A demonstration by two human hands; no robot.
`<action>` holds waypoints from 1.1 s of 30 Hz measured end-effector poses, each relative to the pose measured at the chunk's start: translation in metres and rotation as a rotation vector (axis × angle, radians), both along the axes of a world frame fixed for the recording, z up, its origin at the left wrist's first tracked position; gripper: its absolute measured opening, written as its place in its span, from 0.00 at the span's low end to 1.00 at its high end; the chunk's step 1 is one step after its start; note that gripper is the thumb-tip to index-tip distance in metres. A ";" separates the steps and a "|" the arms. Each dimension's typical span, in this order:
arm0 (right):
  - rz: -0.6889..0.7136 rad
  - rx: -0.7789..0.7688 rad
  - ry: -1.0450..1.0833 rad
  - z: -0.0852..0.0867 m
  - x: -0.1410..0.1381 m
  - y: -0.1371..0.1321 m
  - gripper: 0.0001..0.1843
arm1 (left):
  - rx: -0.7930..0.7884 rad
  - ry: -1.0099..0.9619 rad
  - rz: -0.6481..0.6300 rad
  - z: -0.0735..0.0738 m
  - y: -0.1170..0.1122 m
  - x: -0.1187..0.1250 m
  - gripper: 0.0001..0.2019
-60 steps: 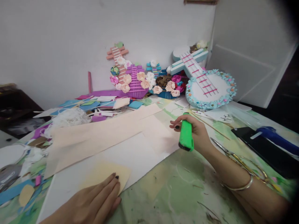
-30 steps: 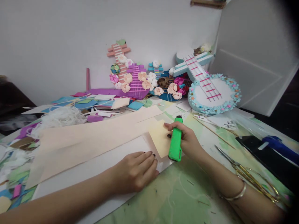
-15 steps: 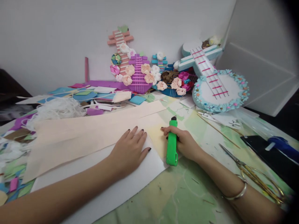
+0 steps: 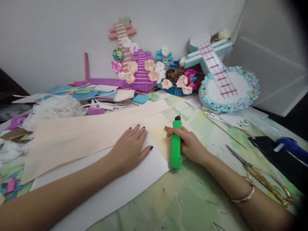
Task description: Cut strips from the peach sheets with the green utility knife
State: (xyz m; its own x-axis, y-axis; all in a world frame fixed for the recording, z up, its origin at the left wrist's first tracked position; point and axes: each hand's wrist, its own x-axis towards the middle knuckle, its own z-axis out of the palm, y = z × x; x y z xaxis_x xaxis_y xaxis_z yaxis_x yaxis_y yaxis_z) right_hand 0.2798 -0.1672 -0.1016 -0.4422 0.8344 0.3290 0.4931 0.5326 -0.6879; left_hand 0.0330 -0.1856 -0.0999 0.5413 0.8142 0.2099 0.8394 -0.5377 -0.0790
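Worktop: green-patterned, backed by a pale wall.
Left hand: I see it palm down, fingers spread, lying across the white sheet and peach paper.
Right hand: wrapped around the green cutter, black tip pointing away from me.
Pale yellow piece: between both hands.
Scissors: beside the right forearm.
Light-blue guitar model: tilted, at the rear right.
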 end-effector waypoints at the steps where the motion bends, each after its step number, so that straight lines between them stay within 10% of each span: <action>1: -0.001 -0.002 -0.004 0.000 0.000 0.000 0.19 | -0.002 -0.004 -0.017 0.000 0.000 0.000 0.26; 16: -0.074 -0.044 0.191 0.001 0.017 0.005 0.09 | -0.064 -0.078 -0.209 -0.011 0.007 -0.005 0.24; 33: -0.077 -0.559 0.625 0.007 0.034 0.002 0.18 | -0.102 -0.047 -0.282 -0.008 0.009 -0.006 0.24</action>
State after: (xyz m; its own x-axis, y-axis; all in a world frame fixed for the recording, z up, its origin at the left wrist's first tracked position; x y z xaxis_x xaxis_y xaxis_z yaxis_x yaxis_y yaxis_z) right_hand 0.3141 -0.1651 -0.0945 -0.2509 0.9677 0.0242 -0.0455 0.0132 -0.9989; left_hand 0.0270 -0.1767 -0.1083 0.7404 0.6516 0.1649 0.6576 -0.7530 0.0230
